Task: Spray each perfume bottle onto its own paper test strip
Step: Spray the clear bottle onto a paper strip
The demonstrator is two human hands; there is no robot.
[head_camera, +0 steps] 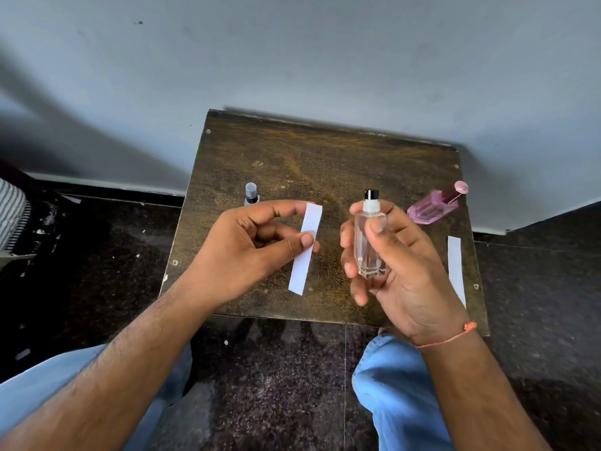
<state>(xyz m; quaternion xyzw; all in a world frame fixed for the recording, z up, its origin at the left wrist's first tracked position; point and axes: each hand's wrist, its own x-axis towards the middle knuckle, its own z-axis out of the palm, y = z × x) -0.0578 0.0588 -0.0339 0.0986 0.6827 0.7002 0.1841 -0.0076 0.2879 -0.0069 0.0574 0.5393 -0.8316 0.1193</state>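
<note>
Pale grey wall rises behind a small dark wooden table (325, 151) that stands on a speckled dark stone floor (276, 369); I take the table as my landmark. Above its middle, my right hand (400, 265) grips a clear glass perfume bottle (369, 242), fingers wrapped round its body and thumb pressed across the front, so the bottle stands upright with its white collar and black spray top pointing up. Above the table's left half, my left hand (247, 249) pinches a white paper test strip (305, 249) between thumb and forefinger, about halfway along its length; the strip hangs nearly upright, just beside the clear bottle but not touching it. Near the table's right back corner a pink perfume bottle (435, 205) lies on its side. Along the right edge a second white paper strip (455, 268) lies flat. Toward the table's left back, a small bottle with a translucent grey cap (251, 193) stands partly hidden behind my left hand. An orange thread bracelet (452, 336) circles my right wrist, and my blue jeans (400, 392) show below the table's front edge.
</note>
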